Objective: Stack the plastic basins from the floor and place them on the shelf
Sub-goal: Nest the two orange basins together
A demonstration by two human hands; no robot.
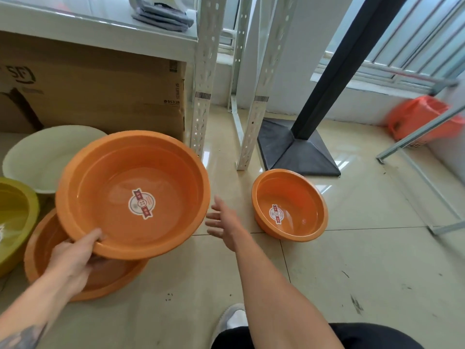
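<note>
My left hand (pixel 75 258) grips the near rim of a large orange basin (pixel 161 177) and holds it tilted above another orange basin (pixel 37 250) on the floor. A smaller orange basin (pixel 297 197) with a round sticker inside sits on the tiles to the right. My right hand (pixel 224 222) hovers open between the held basin and the small one, touching neither. A white basin (pixel 37 154) and a yellow-green basin (pixel 15 210) rest at the left. The white shelf (pixel 105 26) runs across the top left.
A cardboard box (pixel 100 84) fills the space under the shelf. Folded grey cloths (pixel 161 16) lie on the shelf. White perforated uprights (pixel 201 96) stand beside a black post with a pyramid base (pixel 297 149). An orange bag (pixel 417 119) sits far right. My shoe (pixel 231 321) is below.
</note>
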